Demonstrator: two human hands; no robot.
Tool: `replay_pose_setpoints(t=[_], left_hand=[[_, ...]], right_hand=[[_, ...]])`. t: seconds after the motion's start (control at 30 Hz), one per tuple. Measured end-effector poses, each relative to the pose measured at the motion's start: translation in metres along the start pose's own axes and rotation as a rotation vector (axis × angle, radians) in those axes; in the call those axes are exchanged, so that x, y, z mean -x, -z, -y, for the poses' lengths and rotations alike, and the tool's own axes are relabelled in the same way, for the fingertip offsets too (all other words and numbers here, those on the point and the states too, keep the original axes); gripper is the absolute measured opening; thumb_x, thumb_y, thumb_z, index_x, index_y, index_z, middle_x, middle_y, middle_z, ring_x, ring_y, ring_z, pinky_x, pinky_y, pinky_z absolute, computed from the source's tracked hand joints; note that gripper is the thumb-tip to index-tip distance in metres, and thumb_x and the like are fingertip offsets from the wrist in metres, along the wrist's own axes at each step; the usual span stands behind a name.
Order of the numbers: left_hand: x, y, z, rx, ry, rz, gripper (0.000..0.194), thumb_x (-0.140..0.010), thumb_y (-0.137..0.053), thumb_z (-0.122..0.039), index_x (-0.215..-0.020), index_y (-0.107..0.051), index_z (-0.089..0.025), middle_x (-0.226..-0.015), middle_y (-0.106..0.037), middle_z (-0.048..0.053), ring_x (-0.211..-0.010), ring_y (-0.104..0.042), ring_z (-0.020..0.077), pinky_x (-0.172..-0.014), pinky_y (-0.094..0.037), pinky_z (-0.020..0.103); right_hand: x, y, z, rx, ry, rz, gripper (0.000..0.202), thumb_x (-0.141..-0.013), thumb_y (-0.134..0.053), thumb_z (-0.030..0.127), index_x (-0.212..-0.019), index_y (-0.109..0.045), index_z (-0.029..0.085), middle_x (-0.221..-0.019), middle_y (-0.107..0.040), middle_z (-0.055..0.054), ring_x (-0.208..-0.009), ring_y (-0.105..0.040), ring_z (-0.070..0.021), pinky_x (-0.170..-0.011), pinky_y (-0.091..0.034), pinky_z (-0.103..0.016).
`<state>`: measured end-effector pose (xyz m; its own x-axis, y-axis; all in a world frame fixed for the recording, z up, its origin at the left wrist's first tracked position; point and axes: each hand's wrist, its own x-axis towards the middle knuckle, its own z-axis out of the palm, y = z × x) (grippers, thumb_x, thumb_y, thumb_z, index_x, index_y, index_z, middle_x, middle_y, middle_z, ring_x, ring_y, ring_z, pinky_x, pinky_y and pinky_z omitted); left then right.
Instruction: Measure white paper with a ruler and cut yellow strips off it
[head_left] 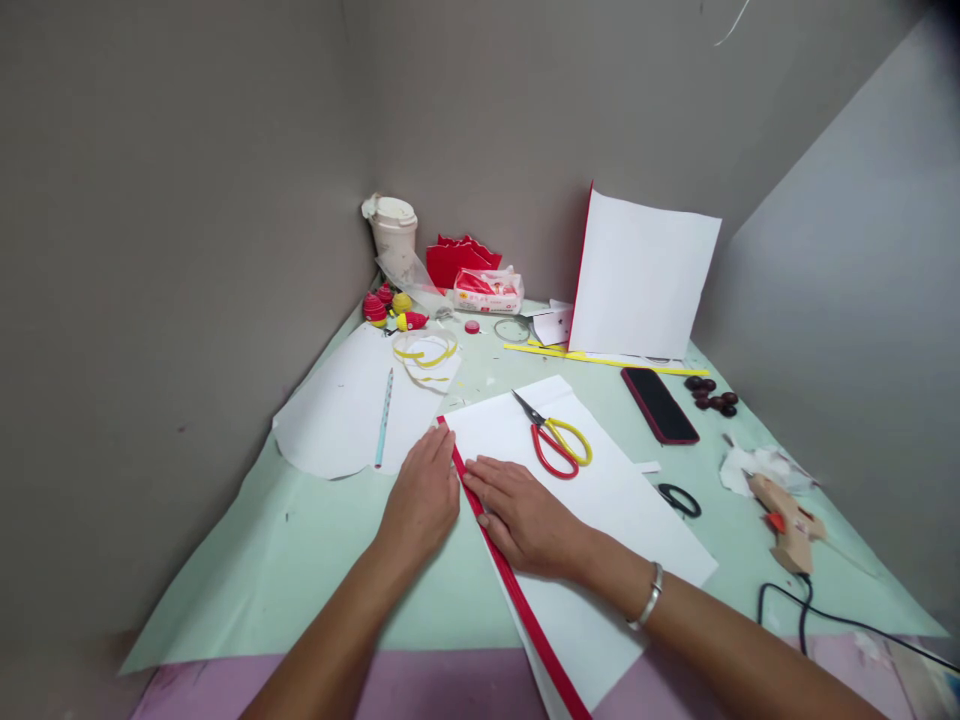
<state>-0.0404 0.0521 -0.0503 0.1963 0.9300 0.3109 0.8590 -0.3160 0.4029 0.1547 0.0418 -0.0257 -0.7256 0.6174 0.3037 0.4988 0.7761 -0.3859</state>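
Observation:
A white paper sheet (622, 540) lies at a slant before me, with a red strip (517, 595) running along its left edge. My left hand (426, 490) rests beside the strip's far end, fingers close together and stretched forward, the side of the hand against the edge. My right hand (529, 515) lies flat across the sheet, its fingertips pressing on the red strip. A silver bangle (647, 597) circles the right wrist. On the sheet, beyond the right hand, are scissors (556, 440) with one red and one yellow handle, blades slightly apart.
Left are a pencil (385, 415), yellow strip coils (426, 355) and red-and-yellow ornaments (386, 308). Behind stand a white cup (394, 225), a wipes pack (487, 290) and an upright white panel (641, 275). Right are a phone (660, 405), black-handled scissors (680, 500) and a corded glue gun (787, 520).

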Motion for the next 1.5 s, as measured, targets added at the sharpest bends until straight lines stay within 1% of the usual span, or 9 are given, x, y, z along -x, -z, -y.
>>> replay_pose_setpoints(t=[0.13,0.33,0.43,0.6,0.73,1.03,1.17,1.3,1.5], left_hand=[[-0.001,0.001,-0.002,0.006,0.018,0.008,0.047,-0.094,-0.037,-0.018,-0.137,-0.051,-0.004,-0.147,-0.05,0.021,-0.139,-0.045,0.0312,-0.116,-0.038,0.049],[-0.003,0.004,-0.004,0.013,0.034,0.05,0.048,-0.095,-0.034,-0.017,-0.138,-0.05,0.001,-0.147,-0.05,0.023,-0.14,-0.043,0.0323,-0.116,-0.036,0.05],[-0.002,0.004,-0.004,0.005,0.039,0.044,0.048,-0.097,-0.034,-0.019,-0.137,-0.051,0.001,-0.147,-0.05,0.022,-0.14,-0.043,0.0317,-0.116,-0.037,0.05],[-0.002,0.002,-0.004,0.0,0.034,0.022,0.046,-0.098,-0.04,-0.024,-0.136,-0.052,-0.001,-0.146,-0.051,0.022,-0.139,-0.044,0.0321,-0.116,-0.038,0.049],[-0.002,0.001,-0.003,0.013,0.041,0.011,0.044,-0.097,-0.043,-0.023,-0.135,-0.053,-0.003,-0.145,-0.052,0.022,-0.139,-0.045,0.0318,-0.115,-0.038,0.049],[-0.002,0.001,-0.003,0.011,0.026,0.011,0.044,-0.095,-0.044,-0.022,-0.136,-0.051,-0.005,-0.146,-0.051,0.022,-0.138,-0.045,0.0317,-0.115,-0.038,0.051],[-0.002,0.002,-0.004,0.025,0.039,0.024,0.044,-0.095,-0.044,-0.023,-0.137,-0.05,-0.008,-0.147,-0.05,0.02,-0.139,-0.044,0.0311,-0.115,-0.038,0.051],[-0.002,0.002,-0.003,0.016,0.033,0.032,0.045,-0.096,-0.043,-0.025,-0.137,-0.05,-0.007,-0.147,-0.05,0.021,-0.14,-0.043,0.0315,-0.116,-0.037,0.05],[-0.002,0.005,-0.003,-0.013,0.011,0.07,0.049,-0.096,-0.042,-0.027,-0.139,-0.047,-0.005,-0.15,-0.046,0.022,-0.142,-0.04,0.033,-0.115,-0.036,0.052]], right_hand=[[0.0,-0.001,0.0,0.005,-0.006,0.009,0.05,-0.092,-0.048,0.015,-0.141,-0.051,0.004,-0.145,-0.053,-0.022,-0.14,-0.043,-0.0337,-0.113,-0.04,-0.053],[0.0,-0.001,0.0,0.014,-0.008,0.019,0.05,-0.093,-0.047,0.015,-0.141,-0.051,0.004,-0.147,-0.052,-0.021,-0.14,-0.042,-0.0347,-0.112,-0.04,-0.054],[-0.001,0.0,0.0,0.013,-0.004,0.02,0.052,-0.092,-0.049,0.015,-0.143,-0.049,0.005,-0.146,-0.053,-0.021,-0.139,-0.042,-0.035,-0.112,-0.041,-0.055],[-0.002,0.0,0.001,-0.005,-0.004,0.02,0.055,-0.09,-0.05,0.013,-0.145,-0.047,0.006,-0.145,-0.053,-0.021,-0.139,-0.043,-0.0347,-0.111,-0.041,-0.055],[-0.001,0.0,0.0,-0.03,-0.005,0.015,0.055,-0.089,-0.051,0.013,-0.144,-0.048,0.005,-0.146,-0.052,-0.022,-0.139,-0.043,-0.0351,-0.112,-0.041,-0.054],[0.006,-0.002,-0.003,-0.087,0.0,-0.06,0.05,-0.088,-0.057,0.016,-0.137,-0.055,0.007,-0.141,-0.055,-0.022,-0.136,-0.046,-0.0327,-0.113,-0.042,-0.052],[0.008,0.002,-0.006,-0.113,0.015,-0.028,0.054,-0.088,-0.059,0.017,-0.14,-0.052,0.009,-0.143,-0.053,-0.021,-0.138,-0.043,-0.0313,-0.115,-0.04,-0.05],[0.01,0.007,-0.007,-0.125,0.035,0.019,0.057,-0.087,-0.06,0.018,-0.142,-0.051,0.009,-0.145,-0.051,-0.021,-0.14,-0.041,-0.0314,-0.117,-0.037,-0.05],[0.011,0.009,-0.007,-0.125,0.05,0.047,0.061,-0.087,-0.06,0.019,-0.146,-0.046,0.011,-0.147,-0.048,-0.021,-0.142,-0.038,-0.0321,-0.117,-0.036,-0.053]])
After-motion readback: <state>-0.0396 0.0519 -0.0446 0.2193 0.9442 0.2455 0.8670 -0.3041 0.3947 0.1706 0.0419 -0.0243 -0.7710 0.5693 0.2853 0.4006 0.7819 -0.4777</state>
